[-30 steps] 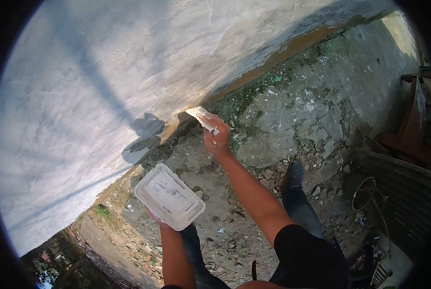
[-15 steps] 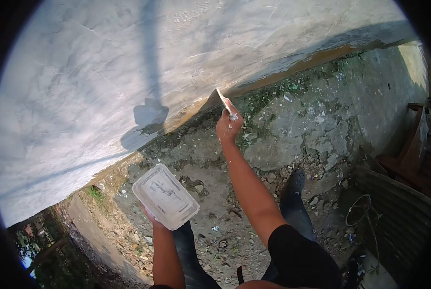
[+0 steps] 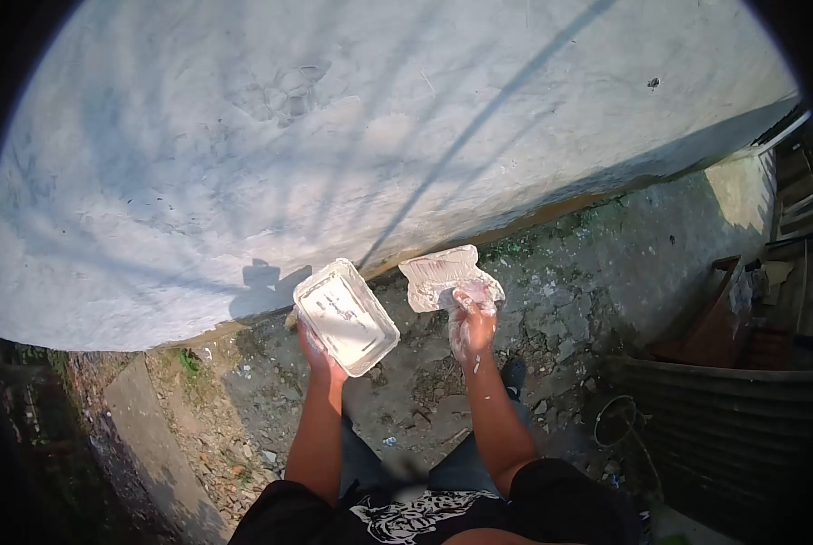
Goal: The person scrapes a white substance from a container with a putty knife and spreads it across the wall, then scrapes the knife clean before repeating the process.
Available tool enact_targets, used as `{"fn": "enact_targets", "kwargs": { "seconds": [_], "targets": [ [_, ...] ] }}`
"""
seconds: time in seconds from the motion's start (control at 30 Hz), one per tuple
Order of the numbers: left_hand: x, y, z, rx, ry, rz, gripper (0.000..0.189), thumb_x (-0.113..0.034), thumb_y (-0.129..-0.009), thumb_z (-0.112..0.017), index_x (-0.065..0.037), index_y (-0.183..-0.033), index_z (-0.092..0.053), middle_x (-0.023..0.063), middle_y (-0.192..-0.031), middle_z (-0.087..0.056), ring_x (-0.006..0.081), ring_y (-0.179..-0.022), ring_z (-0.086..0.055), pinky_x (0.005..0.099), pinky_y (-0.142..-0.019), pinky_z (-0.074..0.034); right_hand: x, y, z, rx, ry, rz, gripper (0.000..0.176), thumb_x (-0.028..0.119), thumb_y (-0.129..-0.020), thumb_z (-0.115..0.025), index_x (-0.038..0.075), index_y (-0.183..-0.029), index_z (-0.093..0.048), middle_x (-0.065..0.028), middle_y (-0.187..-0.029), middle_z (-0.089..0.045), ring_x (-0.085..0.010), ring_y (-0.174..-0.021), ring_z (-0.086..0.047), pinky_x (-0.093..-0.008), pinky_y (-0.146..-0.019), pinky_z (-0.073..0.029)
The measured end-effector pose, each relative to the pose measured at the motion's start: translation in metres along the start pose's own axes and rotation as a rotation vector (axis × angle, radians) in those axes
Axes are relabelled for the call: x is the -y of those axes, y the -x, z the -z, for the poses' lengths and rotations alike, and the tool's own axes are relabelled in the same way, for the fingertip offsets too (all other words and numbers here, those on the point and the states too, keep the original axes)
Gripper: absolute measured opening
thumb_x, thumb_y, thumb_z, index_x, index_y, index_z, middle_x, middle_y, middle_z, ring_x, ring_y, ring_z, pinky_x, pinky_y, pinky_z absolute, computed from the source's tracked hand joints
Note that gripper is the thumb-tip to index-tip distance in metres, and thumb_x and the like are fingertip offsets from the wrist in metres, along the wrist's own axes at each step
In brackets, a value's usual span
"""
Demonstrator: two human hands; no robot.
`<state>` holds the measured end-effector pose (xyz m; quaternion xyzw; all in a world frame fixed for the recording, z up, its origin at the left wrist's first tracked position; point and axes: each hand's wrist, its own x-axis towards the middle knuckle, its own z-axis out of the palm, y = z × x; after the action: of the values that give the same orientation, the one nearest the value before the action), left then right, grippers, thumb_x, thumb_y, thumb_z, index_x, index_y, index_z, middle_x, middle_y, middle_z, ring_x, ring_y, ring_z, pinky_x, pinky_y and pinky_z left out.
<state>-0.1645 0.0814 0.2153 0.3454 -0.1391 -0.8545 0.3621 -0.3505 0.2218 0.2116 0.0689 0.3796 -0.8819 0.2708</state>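
Observation:
My left hand (image 3: 321,356) grips a shallow rectangular plastic tub (image 3: 371,302) by its left and lower side. White paste coats its inside and smears the rim. In my right hand (image 3: 473,334), pinched between thumb and fingers, is a flat spreader (image 3: 437,278) with an uneven outline, covered in white paste. It is held to the right of the tub and apart from it, in front of the foot of the wall. Paste also streaks the fingers and wrist of that hand. Ahead rises a pale, smooth-coated wall (image 3: 243,154), crossed by shadows.
Below the pale coat runs a rough, mossy grey base (image 3: 597,259). Rubble (image 3: 229,445) covers the ground around my feet. To the right stand a corrugated sheet (image 3: 715,418), a wire hoop (image 3: 616,421) and reddish-brown boards (image 3: 711,322).
My right hand has drawn back from the wall's lower edge, turning the spreader's flat face into view. My left hand has raised the tub closer to it. The head view has shifted.

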Motion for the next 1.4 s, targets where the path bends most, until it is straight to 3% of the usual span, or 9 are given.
{"fn": "enact_targets", "kwargs": {
  "seconds": [0.07, 0.2, 0.37, 0.53, 0.73, 0.83, 0.93, 1.1, 1.4],
  "targets": [
    [-0.020, 0.008, -0.023, 0.255, 0.154, 0.004, 0.062, -0.057, -0.096, -0.041, -0.012, -0.138, -0.047, 0.0094, -0.132, -0.056, 0.0313, -0.116, -0.057, 0.0485, -0.100, -0.046, 0.035, 0.033, -0.043, 0.066, 0.037, 0.041, 0.029, -0.002, -0.083, -0.067, 0.003, -0.111, -0.059, -0.0051, -0.102, -0.063, -0.0127, -0.091, -0.062, -0.0250, -0.078, -0.051],
    [-0.069, 0.064, -0.108, 0.348, 0.185, -0.056, 0.063, -0.057, -0.096, -0.041, -0.010, -0.138, -0.047, 0.0101, -0.129, -0.058, 0.0314, -0.114, -0.059, 0.0483, -0.098, -0.048, 0.083, 0.075, -0.107, 0.204, 0.210, 0.069, 0.032, -0.002, -0.081, -0.070, 0.003, -0.111, -0.060, -0.0030, -0.094, -0.064, -0.0093, -0.082, -0.060, -0.0216, -0.068, -0.046],
    [-0.121, 0.104, -0.149, 0.584, 0.181, -0.107, 0.060, -0.055, -0.097, -0.038, -0.012, -0.138, -0.048, 0.0108, -0.132, -0.057, 0.0316, -0.116, -0.057, 0.0491, -0.099, -0.046, 0.104, 0.122, -0.151, 0.352, 0.437, 0.312, 0.035, 0.001, -0.082, -0.069, -0.004, -0.115, -0.062, -0.0096, -0.108, -0.067, -0.0169, -0.096, -0.063, -0.0303, -0.088, -0.049],
    [-0.156, 0.128, -0.180, 0.602, 0.260, -0.128, 0.058, -0.053, -0.099, -0.038, -0.010, -0.137, -0.049, 0.0106, -0.131, -0.057, 0.0305, -0.116, -0.057, 0.0481, -0.100, -0.046, 0.115, 0.144, -0.174, 0.758, 0.756, 0.759, 0.027, 0.000, -0.087, -0.063, -0.004, -0.114, -0.065, -0.0143, -0.110, -0.067, -0.0182, -0.097, -0.063, -0.0295, -0.085, -0.048],
    [-0.186, 0.147, -0.207, 0.697, 0.216, -0.201, 0.062, -0.055, -0.099, -0.037, -0.008, -0.138, -0.047, 0.0117, -0.129, -0.058, 0.0276, -0.115, -0.058, 0.0436, -0.099, -0.046, 0.106, 0.156, -0.204, 0.736, 0.888, 0.995, 0.031, -0.007, -0.082, -0.054, -0.005, -0.109, -0.067, -0.0168, -0.103, -0.068, -0.0220, -0.089, -0.064, -0.0295, -0.082, -0.048],
    [-0.197, 0.157, -0.209, 0.730, 0.279, -0.165, 0.061, -0.054, -0.099, -0.039, -0.008, -0.137, -0.048, 0.0127, -0.128, -0.059, 0.0285, -0.113, -0.059, 0.0445, -0.097, -0.048, 0.117, 0.154, -0.207, 0.710, 1.001, 0.946, 0.036, -0.010, -0.079, -0.053, -0.004, -0.112, -0.067, -0.0199, -0.106, -0.068, -0.0242, -0.095, -0.066, -0.0302, -0.085, -0.049],
    [-0.205, 0.158, -0.203, 0.781, 0.330, -0.142, 0.059, -0.052, -0.099, -0.040, -0.007, -0.136, -0.048, 0.0135, -0.127, -0.059, 0.0293, -0.112, -0.060, 0.0454, -0.095, -0.051, 0.142, 0.144, -0.216, 0.765, 1.125, 0.678, 0.035, -0.009, -0.082, -0.050, -0.004, -0.113, -0.066, -0.0189, -0.112, -0.069, -0.0241, -0.106, -0.065, -0.0316, -0.093, -0.047],
    [-0.216, 0.159, -0.181, 0.752, 0.236, -0.124, 0.058, -0.051, -0.098, -0.041, -0.006, -0.135, -0.049, 0.0145, -0.125, -0.060, 0.0297, -0.110, -0.062, 0.0463, -0.094, -0.052, 0.195, 0.141, -0.259, 0.738, 1.113, 0.698, 0.031, -0.005, -0.086, -0.055, -0.003, -0.117, -0.056, -0.0076, -0.101, -0.063, -0.0128, -0.095, -0.059, -0.0274, -0.085, -0.047],
    [-0.215, 0.172, -0.179, 0.754, 0.247, -0.022, 0.048, -0.045, -0.100, -0.043, -0.007, -0.125, -0.058, 0.0113, -0.115, -0.066, 0.0282, -0.099, -0.067, 0.0446, -0.087, -0.056, 0.202, 0.122, -0.327, 1.066, 0.181, 0.011, 0.044, 0.009, -0.083, -0.069, -0.004, -0.120, -0.050, -0.0058, -0.101, -0.061, -0.0129, -0.087, -0.060, -0.0276, -0.082, -0.050]
  ]
}}
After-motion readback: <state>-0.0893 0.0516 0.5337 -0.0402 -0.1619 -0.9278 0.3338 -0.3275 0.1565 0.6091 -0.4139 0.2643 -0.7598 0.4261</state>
